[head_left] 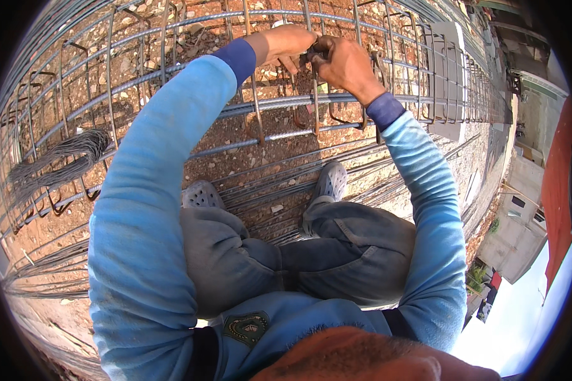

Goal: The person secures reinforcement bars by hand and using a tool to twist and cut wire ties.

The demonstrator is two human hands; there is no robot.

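My hands meet at the far side of a rebar cage [273, 108], close to one of its upright stirrups. My left hand [279, 46] reaches in from the left, its fingertips pressed together at a bar. Right against it, my right hand [349, 66] is closed, knuckles up, with its fingers curled by the same bar. A small dark thing shows between the two hands, too hidden to name. Long ribbed bars [336, 98] run crosswise below my wrists. On the cage at the left lies a looped bundle of thin tie wire [67, 162].
Loose rebar [254, 184] lies on the stony ground around my clogs [332, 181]. Behind the cage's right part stands a grey-white block [446, 82]. Stirrup hooks [57, 206] stick out at the left. Buildings [517, 216] and a red sheet [560, 190] are off to the right.
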